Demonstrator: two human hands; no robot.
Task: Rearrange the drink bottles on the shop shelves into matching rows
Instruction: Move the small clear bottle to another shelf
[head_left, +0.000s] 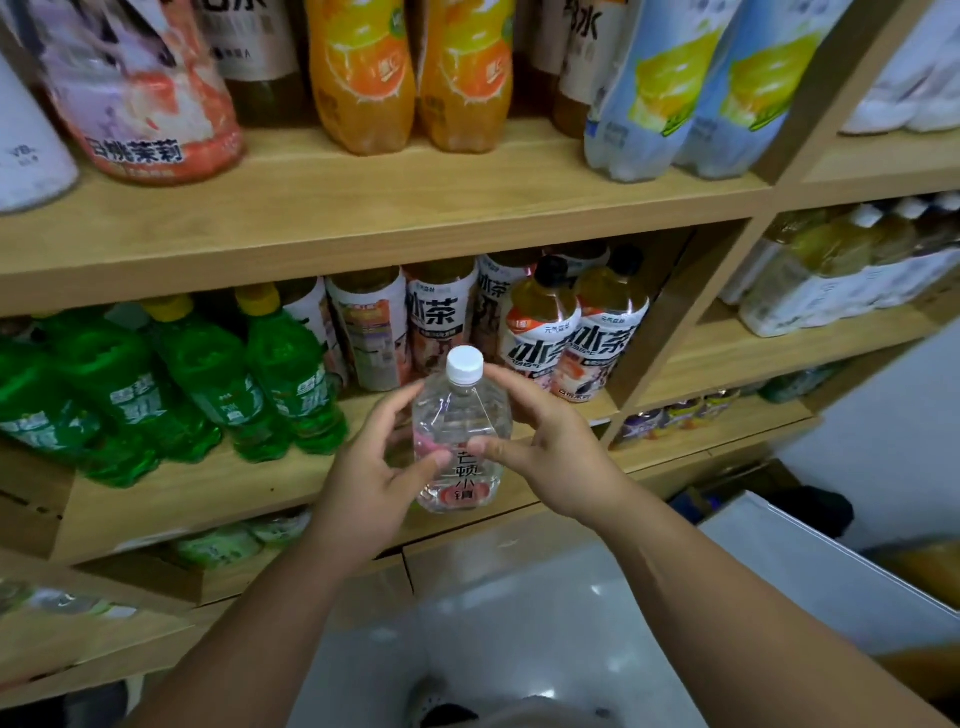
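Observation:
A clear bottle (460, 431) with a white cap and a pink-and-white label stands upright near the front edge of the middle shelf (218, 493). My left hand (371, 475) is against its left side and my right hand (545, 441) against its right side, thumbs and fingers touching the bottle. Behind it stand iced-tea bottles (540, 332) with white labels and dark caps. To the left lies a group of green bottles (208, 379) with yellow caps.
The upper shelf (363, 208) carries orange drink bottles (410, 73), pale blue lemon bottles (691, 88) and a pink peach bottle (140, 98). A wooden divider (670, 317) bounds the compartment on the right, with more bottles (831, 270) beyond it. Lower shelves hold other drinks.

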